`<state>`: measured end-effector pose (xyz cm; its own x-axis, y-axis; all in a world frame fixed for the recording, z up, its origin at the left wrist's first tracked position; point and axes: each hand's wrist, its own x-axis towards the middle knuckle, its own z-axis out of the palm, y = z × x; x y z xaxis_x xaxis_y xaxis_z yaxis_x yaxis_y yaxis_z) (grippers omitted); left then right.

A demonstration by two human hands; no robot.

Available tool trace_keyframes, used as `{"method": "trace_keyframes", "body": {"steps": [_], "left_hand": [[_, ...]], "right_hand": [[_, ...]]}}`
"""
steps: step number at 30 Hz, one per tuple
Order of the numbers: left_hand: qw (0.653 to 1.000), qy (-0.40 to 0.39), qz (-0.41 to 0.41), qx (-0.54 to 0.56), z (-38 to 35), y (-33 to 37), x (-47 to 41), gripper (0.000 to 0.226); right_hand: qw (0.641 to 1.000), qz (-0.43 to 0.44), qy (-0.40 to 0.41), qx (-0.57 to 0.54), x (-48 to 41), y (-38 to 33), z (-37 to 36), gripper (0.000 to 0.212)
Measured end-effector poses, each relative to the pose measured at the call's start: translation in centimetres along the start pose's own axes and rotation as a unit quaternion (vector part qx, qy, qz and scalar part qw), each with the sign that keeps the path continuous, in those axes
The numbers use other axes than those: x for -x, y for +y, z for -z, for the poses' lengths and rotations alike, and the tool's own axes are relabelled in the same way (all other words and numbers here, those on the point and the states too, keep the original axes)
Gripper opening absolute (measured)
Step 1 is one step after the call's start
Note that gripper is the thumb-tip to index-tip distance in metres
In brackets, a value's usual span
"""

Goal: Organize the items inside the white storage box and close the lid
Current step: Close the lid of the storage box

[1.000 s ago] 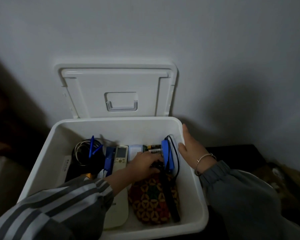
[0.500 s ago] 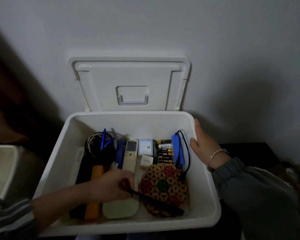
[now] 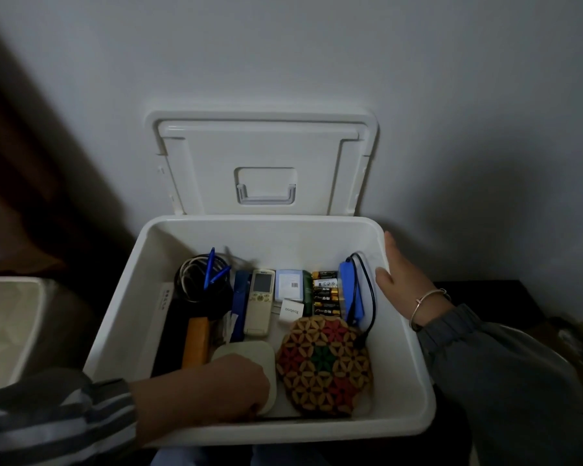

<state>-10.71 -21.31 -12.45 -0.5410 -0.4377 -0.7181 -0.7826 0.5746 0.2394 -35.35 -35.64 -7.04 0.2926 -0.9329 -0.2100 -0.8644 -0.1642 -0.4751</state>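
**Fig. 1. Box open, both hands at it**

The white box (image 3: 266,240) lies between my two arms. My left hand reaches into it and my right hand is at its outer right side. The lid (image 3: 263,153) stands upright beyond both hands, against the wall, with its inner face toward me.

My right hand (image 3: 401,284) lies flat on the right rim, fingers straight and pointing away from me, thumb at the rim's edge; it holds nothing. My left hand (image 3: 229,388) is curled, knuckles up, over the near edge of a flat white pad (image 3: 246,354). I cannot tell whether the fingers grip the pad or anything else.

- A round patterned mat (image 3: 325,364) lies just right of my left hand, touching the pad.
- A remote (image 3: 259,301) lies beyond my left hand, lengthwise.
- A blue case (image 3: 349,290) with a black cord stands nearest my right thumb, inside the wall.
- A row of batteries (image 3: 324,292) is stacked just left of the case.
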Motion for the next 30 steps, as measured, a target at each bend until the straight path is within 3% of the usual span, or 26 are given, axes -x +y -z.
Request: {"method": "trace_keyframes", "body": {"steps": [3, 5, 8, 10, 14, 16, 18, 20, 25, 27, 29, 30], "left_hand": [[0.998, 0.044, 0.029, 0.038, 0.0, -0.5, 0.3, 0.032], [0.983, 0.147, 0.054, 0.097, 0.4, -1.4, 1.4, 0.032], [0.922, 0.315, 0.088, 0.208, 2.3, -3.5, 4.0, 0.024], [0.85, 0.423, 0.122, 0.288, 3.9, -5.2, 6.0, 0.017], [0.642, 0.634, 0.24, 0.358, 6.6, -10.2, 8.7, 0.016], [0.547, 0.679, 0.314, 0.376, 7.4, -13.1, 9.3, 0.023], [0.483, 0.675, 0.373, 0.415, 7.9, -15.8, 9.3, 0.034], [0.48, 0.625, 0.415, 0.455, 8.0, -18.0, 8.8, 0.047], [0.545, 0.541, 0.366, 0.526, 8.7, -20.4, 6.6, 0.058], [0.577, 0.511, 0.343, 0.537, 8.9, -21.0, 6.1, 0.041], [0.582, 0.509, 0.317, 0.549, 9.2, -21.5, 6.0, 0.007], [0.581, 0.514, 0.307, 0.552, 9.3, -21.7, 5.9, 0.006]], "right_hand": [[1.0, 0.011, -0.001, -0.004, 0.1, 0.0, 0.1, 0.067], [1.0, 0.017, 0.001, -0.003, 0.2, 0.0, 0.3, 0.067], [0.999, 0.034, 0.017, 0.003, 0.0, 0.0, 1.2, 0.056], [0.998, 0.039, 0.051, 0.003, -1.1, -0.1, 2.3, 0.04], [0.992, 0.005, 0.099, -0.072, -5.0, -1.9, 4.7, 0.045], [0.992, -0.009, 0.091, -0.089, -7.4, -3.3, 5.4, 0.053], [0.991, -0.046, 0.073, -0.098, -9.7, -4.4, 5.7, 0.062], [0.988, -0.094, 0.041, -0.115, -11.4, -5.2, 5.5, 0.066], [0.97, -0.185, 0.011, -0.16, -13.8, -6.0, 3.1, 0.062], [0.967, -0.201, 0.017, -0.154, -14.4, -6.2, 2.5, 0.059], [0.958, -0.222, 0.028, -0.177, -15.1, -6.1, 2.2, 0.053], [0.953, -0.233, 0.037, -0.192, -15.4, -5.9, 2.0, 0.051]]}}
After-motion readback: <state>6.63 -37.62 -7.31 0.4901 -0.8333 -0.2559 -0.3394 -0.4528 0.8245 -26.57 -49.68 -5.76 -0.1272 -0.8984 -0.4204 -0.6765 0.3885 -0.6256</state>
